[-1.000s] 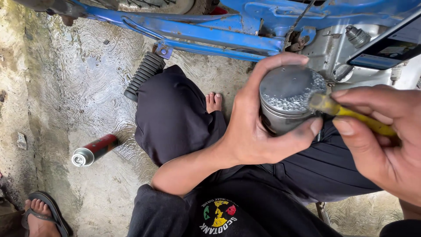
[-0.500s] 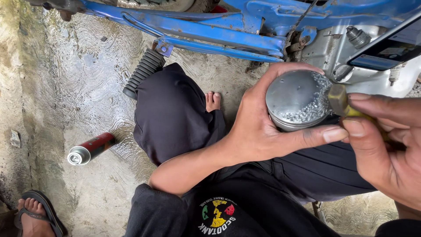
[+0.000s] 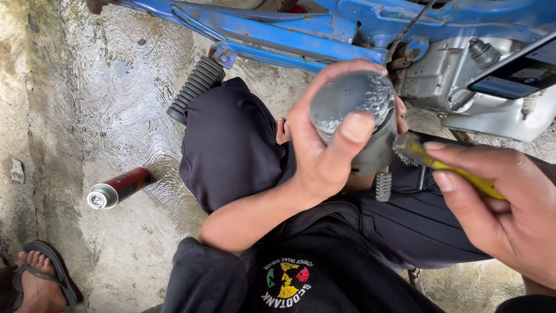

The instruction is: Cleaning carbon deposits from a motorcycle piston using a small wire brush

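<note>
The left hand (image 3: 324,156) is wrapped tight around a round grey metal part (image 3: 354,116), thumb pressed across its front and fingers curled behind, so most of its side wall is covered and only the wet, foamy top face shows clearly; what kind of part it is I can't say for sure. It is held up in front of the person's lap, just below the blue frame (image 3: 278,32) of a motorbike. The right hand (image 3: 504,214) pinches a yellow-handled brush (image 3: 446,165) between thumb and fingers; the bristle end meets the lower side of the metal part, but the far end of the handle is buried in the palm, and the hand itself runs off the right edge. The frame and the grey engine casing (image 3: 492,98) are cut off at the top and right. A black ribbed footpeg rubber (image 3: 196,87) sticks out behind the dark trouser knee. On the wet concrete floor (image 3: 104,104) to the left lies a spray can (image 3: 119,187) on its side, red and black body, silver top facing the viewer, its label too small to make out. At the bottom left corner a foot in a sandal (image 3: 37,281) is only partly in view.
</note>
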